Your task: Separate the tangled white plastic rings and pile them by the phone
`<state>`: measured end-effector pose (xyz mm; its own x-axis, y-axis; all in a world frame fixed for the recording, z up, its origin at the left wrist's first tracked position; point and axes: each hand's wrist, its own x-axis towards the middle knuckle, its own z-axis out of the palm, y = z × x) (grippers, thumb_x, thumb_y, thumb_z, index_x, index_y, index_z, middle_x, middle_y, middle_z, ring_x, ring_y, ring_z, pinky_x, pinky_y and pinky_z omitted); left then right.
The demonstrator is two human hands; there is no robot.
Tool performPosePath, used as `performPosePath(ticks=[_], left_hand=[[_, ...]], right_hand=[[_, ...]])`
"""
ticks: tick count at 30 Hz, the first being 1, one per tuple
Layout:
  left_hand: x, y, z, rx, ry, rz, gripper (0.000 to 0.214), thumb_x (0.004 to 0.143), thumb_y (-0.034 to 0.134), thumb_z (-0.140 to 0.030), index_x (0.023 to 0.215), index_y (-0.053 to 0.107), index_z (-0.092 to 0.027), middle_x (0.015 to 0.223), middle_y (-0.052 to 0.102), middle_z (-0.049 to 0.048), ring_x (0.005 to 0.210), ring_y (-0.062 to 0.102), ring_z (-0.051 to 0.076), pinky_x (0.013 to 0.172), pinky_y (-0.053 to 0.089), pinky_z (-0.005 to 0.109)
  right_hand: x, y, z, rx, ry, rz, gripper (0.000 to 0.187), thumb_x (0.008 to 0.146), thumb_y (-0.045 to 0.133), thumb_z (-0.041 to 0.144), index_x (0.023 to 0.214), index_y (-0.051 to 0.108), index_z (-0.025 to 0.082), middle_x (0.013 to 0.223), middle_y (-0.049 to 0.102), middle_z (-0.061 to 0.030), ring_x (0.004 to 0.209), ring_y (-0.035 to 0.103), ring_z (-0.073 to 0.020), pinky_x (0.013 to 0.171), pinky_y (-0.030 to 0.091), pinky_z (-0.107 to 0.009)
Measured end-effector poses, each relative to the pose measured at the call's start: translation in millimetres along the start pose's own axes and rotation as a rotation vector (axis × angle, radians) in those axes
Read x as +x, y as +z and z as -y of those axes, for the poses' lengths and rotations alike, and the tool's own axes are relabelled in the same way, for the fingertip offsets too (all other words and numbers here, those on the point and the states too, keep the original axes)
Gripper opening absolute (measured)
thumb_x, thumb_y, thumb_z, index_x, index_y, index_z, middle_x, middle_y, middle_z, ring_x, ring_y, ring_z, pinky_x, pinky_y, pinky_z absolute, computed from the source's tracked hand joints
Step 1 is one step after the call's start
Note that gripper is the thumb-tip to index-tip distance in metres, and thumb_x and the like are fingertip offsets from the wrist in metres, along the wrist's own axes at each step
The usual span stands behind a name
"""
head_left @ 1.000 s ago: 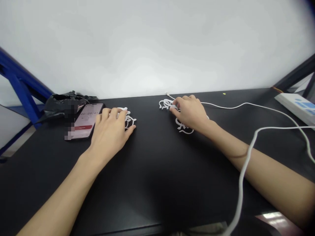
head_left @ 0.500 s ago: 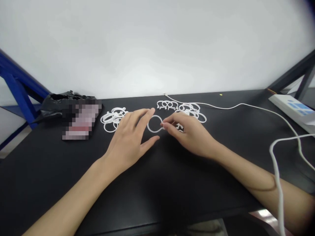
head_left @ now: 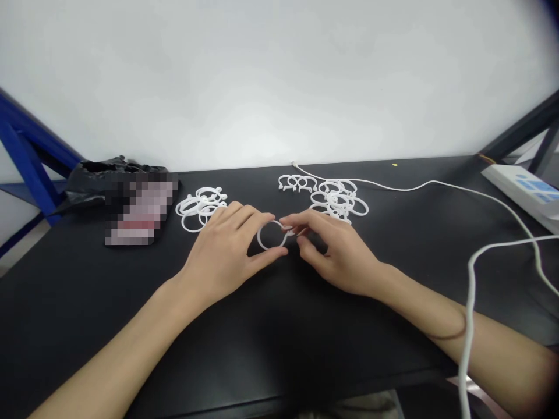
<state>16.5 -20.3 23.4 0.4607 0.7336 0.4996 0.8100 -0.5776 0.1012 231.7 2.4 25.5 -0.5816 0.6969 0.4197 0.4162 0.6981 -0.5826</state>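
At the far left edge of the frame a blue metal bar [head_left: 26,163] slants down past the black table [head_left: 279,343]. Beside it, at the table's back edge, lies a crumpled black bag [head_left: 94,174]. A flat thing [head_left: 140,212] touches the bag's right end; it is blurred out and cannot be made out.

Right of that, left of centre, a small heap of white rings [head_left: 198,206] lies flat on the table. The left hand [head_left: 225,253] rests just in front of this heap, its knuckles close to it. Its forefinger curls over the top and its thumb presses in from below on a single white ring [head_left: 264,243], so the fingers are narrowed around the ring's left half.

This ring sits at the centre of the frame, just above the table and between the two hands. The right hand [head_left: 340,256] meets it from the other side, thumb and forefinger pinched tight on its right edge, the other fingers loosely curled.

Behind the right hand, near the wall, a larger heap of rings [head_left: 338,198] spreads out. A thin white cable [head_left: 437,187] runs from it toward the right edge. A white power strip [head_left: 522,191] lies at the upper right, and a thicker white cord [head_left: 470,302] loops down over the right forearm at the lower right.
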Motion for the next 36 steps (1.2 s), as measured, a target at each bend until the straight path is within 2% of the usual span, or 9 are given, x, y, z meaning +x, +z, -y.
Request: performPosePath(ticks=[3,8,18,27,32,36], left_hand=[[0.8,-0.8,-1.9,-0.027,0.011,0.007,0.036,0.092,0.06,-0.047,0.106,0.06,-0.014,0.094,0.068,0.0086,0.089,0.061,0.025,0.085,0.049,0.044],[1.5,-0.9,-4.8,-0.064,0.0,0.01,0.034,0.091,0.06,-0.049,0.1,0.06,-0.016,0.089,0.068,0.0064,0.085,0.059,0.023,0.082,0.048,0.041],[1.8,0.9,-5.0,-0.091,0.006,0.013,0.028,0.093,0.058,-0.042,0.1,0.061,-0.016,0.088,0.066,0.0063,0.084,0.058,0.023,0.081,0.048,0.04],[1.7,1.1,-4.1,-0.108,0.024,0.01,0.026,0.093,0.059,-0.039,0.102,0.06,-0.014,0.089,0.067,0.0065,0.085,0.058,0.023,0.084,0.048,0.04],[1.1,1.4,-4.3,-0.108,0.013,0.013,0.027,0.093,0.058,-0.039,0.104,0.06,-0.014,0.092,0.067,0.0069,0.087,0.057,0.023,0.085,0.048,0.04],[1.7,2.3,-2.6,-0.078,-0.029,0.012,0.028,0.093,0.057,-0.037,0.11,0.06,-0.015,0.099,0.066,0.0072,0.093,0.057,0.024,0.086,0.048,0.039]], right_hand=[[-0.3,0.8,1.8,0.012,-0.043,0.002,0.025,0.089,0.053,0.012,0.112,0.061,0.016,0.101,0.071,-0.0059,0.082,0.067,-0.0131,0.073,0.055,-0.026],[-1.0,2.8,1.5,0.007,-0.033,-0.013,0.017,0.093,0.054,0.014,0.106,0.063,0.019,0.096,0.072,-0.0034,0.078,0.066,-0.0117,0.066,0.053,-0.023],[-0.7,2.9,2.3,-0.008,-0.021,-0.013,0.011,0.095,0.054,0.015,0.1,0.062,0.02,0.091,0.07,-0.0026,0.077,0.065,-0.0124,0.059,0.049,-0.022],[-0.5,1.9,2.3,-0.001,-0.071,-0.031,0.009,0.096,0.054,0.014,0.099,0.061,0.019,0.09,0.068,-0.0021,0.077,0.064,-0.0116,0.068,0.051,-0.023],[-1.6,5.2,1.1,-0.017,-0.051,-0.046,0.01,0.096,0.054,0.016,0.098,0.062,0.02,0.09,0.069,-0.0016,0.078,0.065,-0.0117,0.067,0.052,-0.022],[-2.1,6.7,-2.2,-0.082,-0.041,-0.078,0.016,0.098,0.053,0.02,0.111,0.063,0.02,0.096,0.071,-0.0023,0.084,0.067,-0.0134,0.074,0.053,-0.025]])
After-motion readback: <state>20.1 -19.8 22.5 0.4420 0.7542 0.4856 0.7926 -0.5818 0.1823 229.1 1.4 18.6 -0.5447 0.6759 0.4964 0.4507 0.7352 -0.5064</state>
